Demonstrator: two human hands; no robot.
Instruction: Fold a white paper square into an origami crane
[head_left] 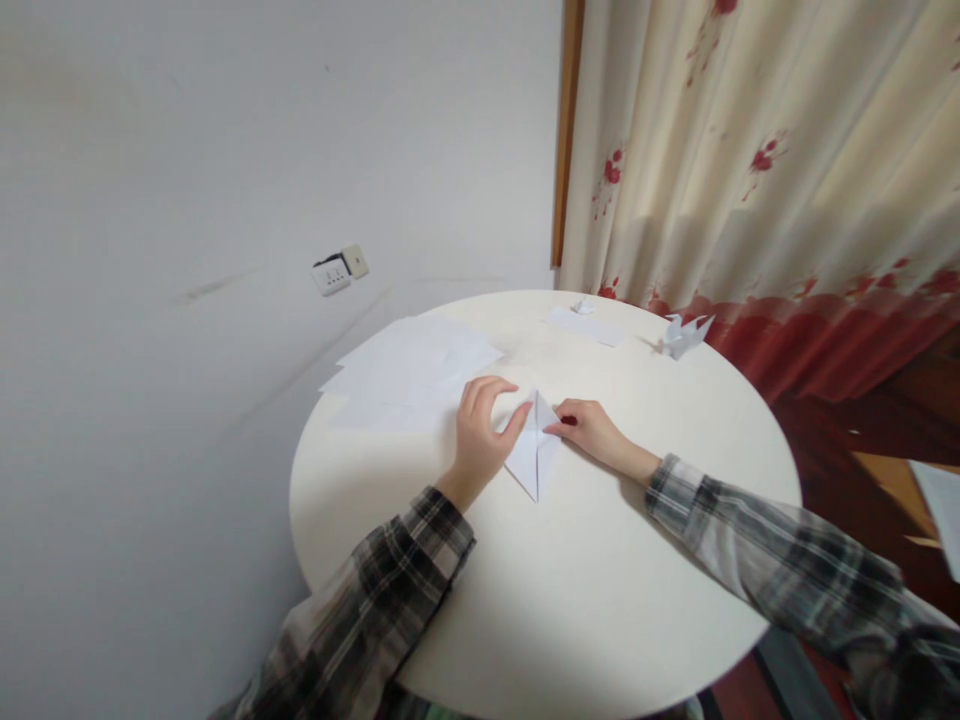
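Note:
A white sheet of paper folded into a diamond [534,455] lies on the round table, with a crease or slit running down its middle. My right hand [592,428] pinches the diamond at its right corner. On the left side, my left hand [484,430] curves over the paper, its thumb at the upper part near the centre line. The fingers of that hand are raised and apart from the thumb. The left corner of the diamond is partly hidden behind my left hand.
White sheets [412,365] are spread at the table's [570,600] back left. A folded paper crane [684,337] stands at the back right. Near the far edge sit a flat paper piece [585,325] and a small folded paper [582,306]. Wall and curtain [675,150] border the table.

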